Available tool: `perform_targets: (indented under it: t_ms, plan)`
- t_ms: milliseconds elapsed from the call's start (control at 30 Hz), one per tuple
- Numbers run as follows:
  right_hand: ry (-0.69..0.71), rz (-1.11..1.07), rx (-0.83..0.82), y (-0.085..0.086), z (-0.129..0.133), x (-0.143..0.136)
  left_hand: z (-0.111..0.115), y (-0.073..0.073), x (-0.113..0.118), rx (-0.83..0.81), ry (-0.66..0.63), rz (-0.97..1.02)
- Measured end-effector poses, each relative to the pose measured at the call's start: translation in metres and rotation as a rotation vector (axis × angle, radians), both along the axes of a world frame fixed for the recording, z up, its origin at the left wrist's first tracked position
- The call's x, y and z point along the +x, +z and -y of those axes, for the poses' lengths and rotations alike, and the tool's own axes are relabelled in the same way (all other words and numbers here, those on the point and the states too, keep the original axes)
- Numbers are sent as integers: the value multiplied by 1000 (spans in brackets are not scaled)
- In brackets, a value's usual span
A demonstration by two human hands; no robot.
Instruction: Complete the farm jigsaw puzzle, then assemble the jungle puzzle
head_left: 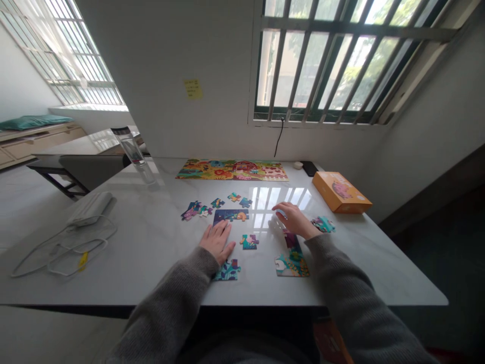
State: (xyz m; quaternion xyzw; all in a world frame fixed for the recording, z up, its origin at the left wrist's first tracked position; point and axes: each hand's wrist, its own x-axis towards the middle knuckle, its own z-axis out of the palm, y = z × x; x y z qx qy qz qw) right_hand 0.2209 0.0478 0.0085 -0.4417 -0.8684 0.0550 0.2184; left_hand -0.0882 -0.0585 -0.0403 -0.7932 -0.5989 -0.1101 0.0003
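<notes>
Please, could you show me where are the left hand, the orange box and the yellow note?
Left hand (217, 241): head view, back of the hand.
Orange box (340, 192): head view, top face.
Yellow note (193, 88): head view, middle of the paper.

We could read no words, brands or numbers. Yellow sticky note (193, 88) on wall (159, 65) bore few short lines of writing, too small for us. Orange box (338, 196) showed faint pale marks, too blurred for reading.

Long, charcoal-grey knit sleeves (166, 311) (finely ribbed, with a few soft creases) cover both arms, their snug, matching cuffs (316, 243) meeting a bare left hand (217, 240) and right hand (294, 218).
</notes>
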Motion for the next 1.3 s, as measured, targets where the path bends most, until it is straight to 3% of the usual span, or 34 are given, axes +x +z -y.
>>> perform_targets:
  t_ms: [100,200,300,400,533,833,1033,1133,1300]
  plan:
    - [90,-58,-13,-4,19,-21,-3,5,-3,26,-14,55]
    - [143,-91,-60,-6,32,-32,-12,14,-21,52,21,129]
    - [146,-118,-70,-6,35,-32,-25,23,-57,106,178,177]
    - [135,-139,-62,-4,35,-27,-34,25,-94,126,439,157]
    - [136,-135,-53,-1,35,-24,-38,24,-117,69,538,103]
    - [126,-122,-43,-4,36,-24,-41,25,-118,108,529,152]
    - [147,-121,-58,-5,40,-25,-42,20,-118,200,359,291]
    - [156,-142,-53,-5,41,-26,-42,21,-115,258,279,499]
    - [167,-198,-58,-1,43,-30,-34,29,-93,176,97,1152]
